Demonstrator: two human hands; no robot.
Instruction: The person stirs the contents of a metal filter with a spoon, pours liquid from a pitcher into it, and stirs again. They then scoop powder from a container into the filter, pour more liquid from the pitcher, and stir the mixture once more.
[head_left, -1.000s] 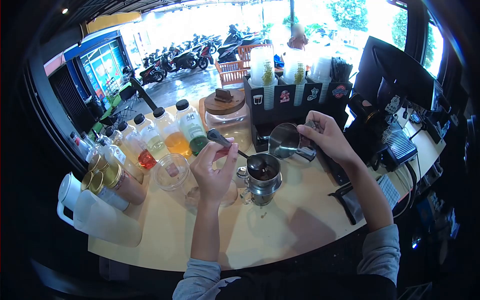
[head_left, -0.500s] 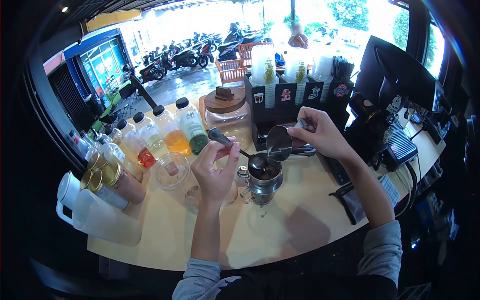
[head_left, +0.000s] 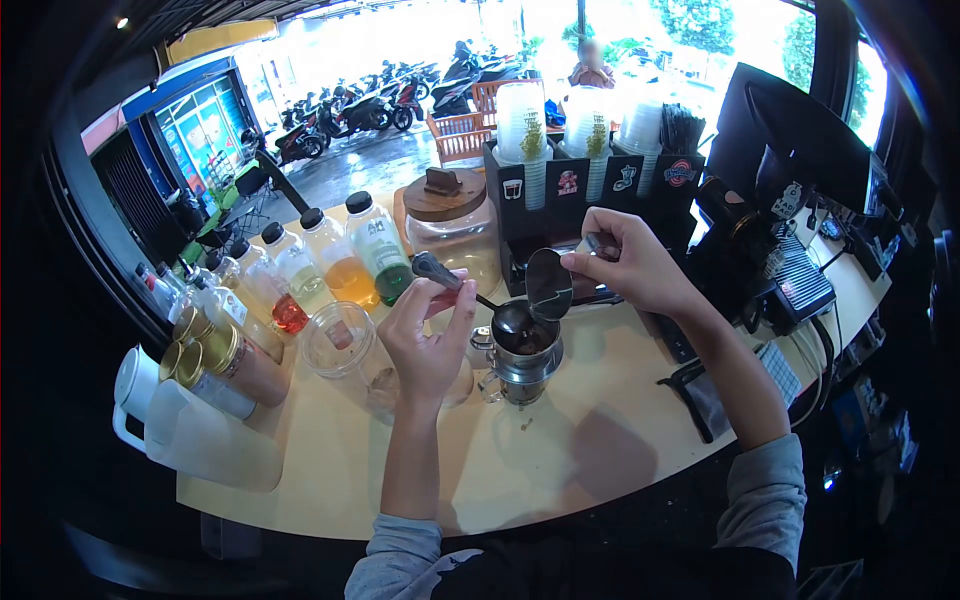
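My left hand (head_left: 428, 335) pinches the dark handle of a spoon (head_left: 513, 320), whose bowl lies over the mouth of a metal drip coffee filter (head_left: 533, 366). Dark coffee shows inside the filter. Beneath it is a glass mug (head_left: 491, 386), largely hidden by the filter, with its handle to the left. In my right hand (head_left: 622, 262) is a small metal cup with a handle (head_left: 550, 285), tilted so that its rim sits close over the filter beside the spoon. The fingers of both hands are closed.
Left of the filter stand a clear plastic jar (head_left: 338, 345), several syrup bottles (head_left: 380, 245) and gold-lidded canisters (head_left: 235, 360). A wooden-lidded jar (head_left: 450, 225) and a cup rack (head_left: 590, 185) are behind. A coffee machine (head_left: 800, 285) is at right. A person (head_left: 592, 70) sits beyond.
The metal cup's mouth looks narrower now, as its tilt has changed slightly. My left hand keeps the spoon over the filter. The whole view has shifted a little.
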